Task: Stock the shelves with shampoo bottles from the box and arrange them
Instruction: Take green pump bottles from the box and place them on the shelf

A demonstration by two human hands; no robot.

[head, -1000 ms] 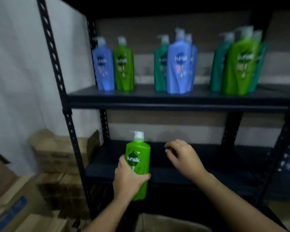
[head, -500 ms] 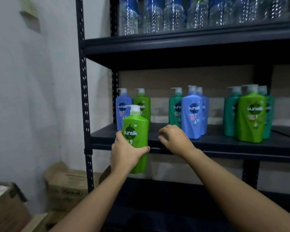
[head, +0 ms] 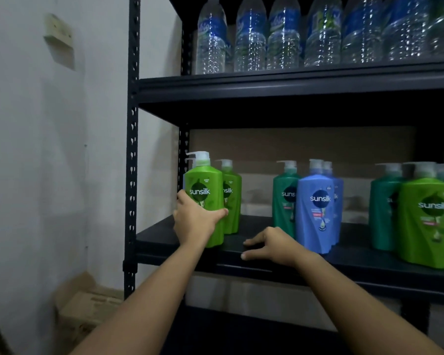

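Note:
My left hand (head: pixel 194 219) grips a light green shampoo bottle (head: pixel 203 190) upright at the left front of the black middle shelf (head: pixel 356 260), its base at the shelf surface. Behind it stand a second light green bottle (head: pixel 231 196) and a mostly hidden blue one. My right hand (head: pixel 269 245) rests on the shelf's front edge, fingers bent over it, holding nothing. Further right stand a dark green bottle (head: pixel 285 198), a blue bottle (head: pixel 317 211) with another behind it, and at the far right a light green bottle (head: pixel 426 219) among dark green ones.
Several clear water bottles (head: pixel 282 37) line the top shelf. The black perforated upright (head: pixel 132 149) borders the shelf on the left, beside a white wall. Cardboard boxes (head: pixel 87 308) sit on the floor at lower left. A dark lower shelf lies below my arms.
My left hand has lifted the green bottle from in front of the lower shelf up onto the middle shelf's left front. My right hand came down onto the shelf edge. The view tilted upward.

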